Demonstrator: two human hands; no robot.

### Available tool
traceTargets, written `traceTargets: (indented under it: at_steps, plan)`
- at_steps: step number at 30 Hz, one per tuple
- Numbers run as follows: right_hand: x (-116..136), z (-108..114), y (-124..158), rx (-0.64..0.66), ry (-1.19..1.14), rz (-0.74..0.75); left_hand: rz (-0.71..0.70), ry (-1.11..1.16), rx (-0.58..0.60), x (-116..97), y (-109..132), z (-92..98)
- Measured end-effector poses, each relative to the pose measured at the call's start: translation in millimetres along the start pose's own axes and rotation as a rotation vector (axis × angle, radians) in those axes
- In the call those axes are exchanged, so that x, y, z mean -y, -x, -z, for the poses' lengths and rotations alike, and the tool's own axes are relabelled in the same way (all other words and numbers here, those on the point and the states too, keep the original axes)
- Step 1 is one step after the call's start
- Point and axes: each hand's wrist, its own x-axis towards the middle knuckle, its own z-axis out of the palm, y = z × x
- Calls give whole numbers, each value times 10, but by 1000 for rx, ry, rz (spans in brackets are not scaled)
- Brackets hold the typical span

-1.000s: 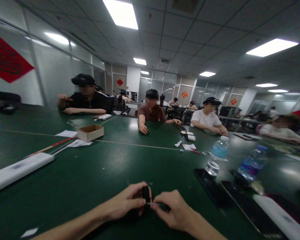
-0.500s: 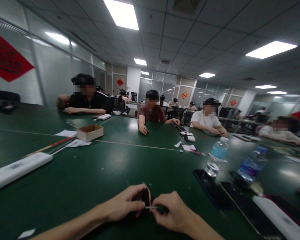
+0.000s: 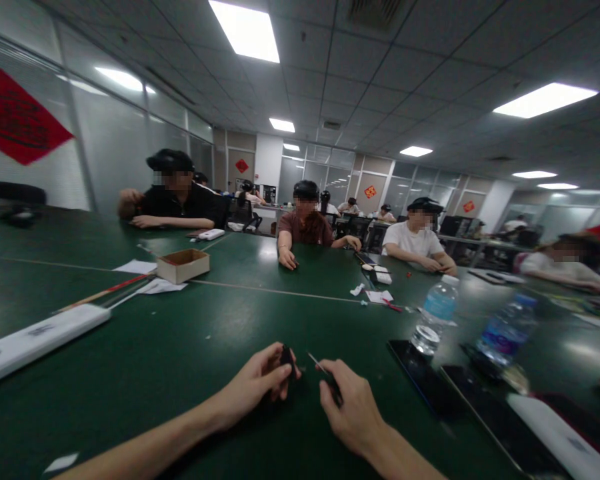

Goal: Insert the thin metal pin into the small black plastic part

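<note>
My left hand point(image 3: 263, 377) is closed around a small black object point(image 3: 287, 360), whose kind I cannot make out. In my right hand point(image 3: 350, 400) is a small screwdriver point(image 3: 336, 390) with a dark handle. Its thin metal shaft points up and to the left, and the tip is apart from the black object. Both hands are over the near part of the green table point(image 3: 220, 333), with a gap between them.
To the right lie phones point(image 3: 427, 380), a white power bank point(image 3: 555, 427) and two water bottles point(image 3: 434, 317). At left are a long white case point(image 3: 45, 340) and an open cardboard box point(image 3: 184, 267). People sit across the table.
The screwdriver tip has come away from the black object and now points upward. My right hand has moved right, and my left hand has shifted slightly up and left.
</note>
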Motion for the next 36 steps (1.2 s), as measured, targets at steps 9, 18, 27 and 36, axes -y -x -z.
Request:
traceTargets:
  at_steps: [9,18,27,36]
  plan:
    - [3,-6,0,52,16,29,26,-34,-59,8,-14,3]
    - [-21,-5,8,81,-41,55,-11,8,-147,-13,-12,10]
    - [46,57,-13,154,-26,63,-12,67,-188,1,-19,2]
    - [2,0,8,126,1,65,28,203,-183,110,-54,44]
